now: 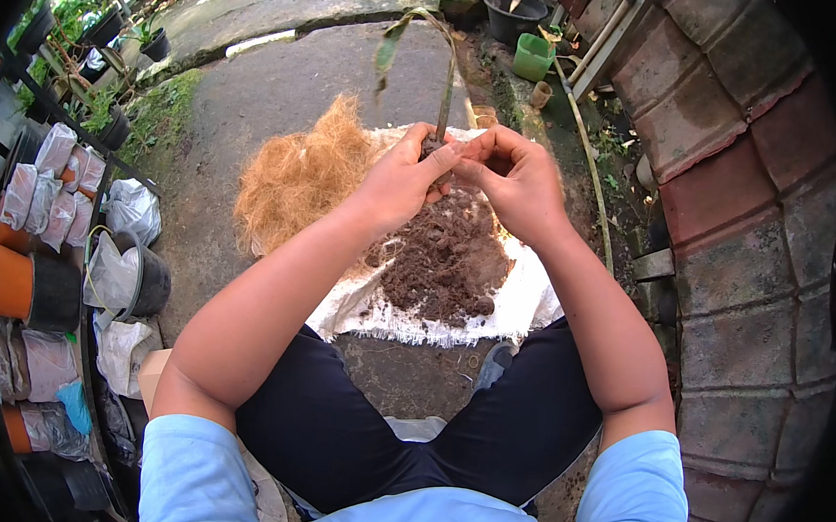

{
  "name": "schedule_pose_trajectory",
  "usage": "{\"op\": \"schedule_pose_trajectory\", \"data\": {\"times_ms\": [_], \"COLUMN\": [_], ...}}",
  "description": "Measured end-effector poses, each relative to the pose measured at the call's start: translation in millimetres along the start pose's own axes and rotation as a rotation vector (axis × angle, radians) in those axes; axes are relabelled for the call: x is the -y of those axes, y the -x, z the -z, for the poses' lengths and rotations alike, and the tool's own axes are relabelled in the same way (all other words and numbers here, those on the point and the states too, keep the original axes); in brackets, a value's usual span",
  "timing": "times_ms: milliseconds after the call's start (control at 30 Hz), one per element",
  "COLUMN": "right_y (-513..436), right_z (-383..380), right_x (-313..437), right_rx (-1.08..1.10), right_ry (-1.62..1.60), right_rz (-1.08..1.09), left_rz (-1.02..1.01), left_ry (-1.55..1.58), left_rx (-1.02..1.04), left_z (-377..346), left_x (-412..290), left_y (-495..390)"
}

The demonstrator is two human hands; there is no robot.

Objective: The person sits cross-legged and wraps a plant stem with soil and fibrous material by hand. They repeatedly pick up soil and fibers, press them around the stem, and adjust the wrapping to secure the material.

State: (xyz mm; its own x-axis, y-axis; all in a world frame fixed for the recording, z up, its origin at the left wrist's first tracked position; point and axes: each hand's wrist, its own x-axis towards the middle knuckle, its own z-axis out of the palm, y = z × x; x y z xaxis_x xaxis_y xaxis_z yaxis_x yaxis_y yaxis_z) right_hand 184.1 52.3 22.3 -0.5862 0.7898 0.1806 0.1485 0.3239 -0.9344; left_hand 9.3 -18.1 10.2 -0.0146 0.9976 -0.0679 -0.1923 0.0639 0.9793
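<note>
My left hand [416,171] grips the soil-covered base of an upright plant stem [446,98], whose top bends over to the left with a drooping, partly brown leaf [387,54]. Close against its right side, my right hand [513,177] has thumb and index fingertips together by the root ball; whether something thin lies between them cannot be told. Below both hands, a heap of dark soil [439,262] lies on a white woven sack [357,315] with a frayed edge. A mound of tan coconut fibre [301,175] sits to the left of the soil.
Bagged goods, pots and a dark bucket [151,284] line the left side. Potted plants stand on a rack at the upper left. A green plastic container [533,57], a black basin [513,16] and a long pole [586,153] are at the upper right, beside roof tiles [738,316].
</note>
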Motion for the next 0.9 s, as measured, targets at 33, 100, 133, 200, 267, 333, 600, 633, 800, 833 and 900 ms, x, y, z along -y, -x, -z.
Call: {"op": "schedule_pose_trajectory", "data": {"times_ms": [33, 100, 133, 200, 267, 333, 600, 633, 800, 833, 900], "right_y": [0, 0, -1, -2, -2, -2, -7, -8, 0, 2, 2], "right_z": [1, 1, 1, 1, 4, 4, 22, 23, 17, 11, 3], "right_x": [0, 1, 2, 3, 3, 2, -10, -12, -24, -21, -15], "right_rx": [0.015, 0.047, 0.032, 0.001, 0.023, 0.043, -0.049, -0.057, -0.063, -0.071, 0.005], "right_ry": [-0.038, -0.117, -0.176, -0.293, -0.338, -0.363, -0.084, -0.084, 0.130, 0.177, -0.050], "right_rz": [0.003, 0.008, -0.010, -0.048, -0.067, -0.097, -0.279, -0.278, -0.194, -0.143, -0.258], "left_rz": [0.012, -0.001, -0.007, 0.032, 0.034, 0.000, -0.111, -0.118, -0.071, -0.055, -0.028], "left_ry": [0.053, 0.114, 0.144, 0.251, 0.280, 0.229, 0.197, 0.218, 0.201, 0.209, 0.207], "left_rx": [0.004, 0.019, 0.025, 0.018, 0.023, 0.032, -0.110, -0.118, -0.092, -0.063, -0.017], "left_z": [0, 0, 1, 3, 5, 7, 18, 19, 13, 14, 12], "left_x": [0, -1, -1, -8, -10, -8, -10, -10, -13, -10, -5], "left_y": [-1, -1, 0, 1, 1, 0, -3, -4, -3, -3, -4]}}
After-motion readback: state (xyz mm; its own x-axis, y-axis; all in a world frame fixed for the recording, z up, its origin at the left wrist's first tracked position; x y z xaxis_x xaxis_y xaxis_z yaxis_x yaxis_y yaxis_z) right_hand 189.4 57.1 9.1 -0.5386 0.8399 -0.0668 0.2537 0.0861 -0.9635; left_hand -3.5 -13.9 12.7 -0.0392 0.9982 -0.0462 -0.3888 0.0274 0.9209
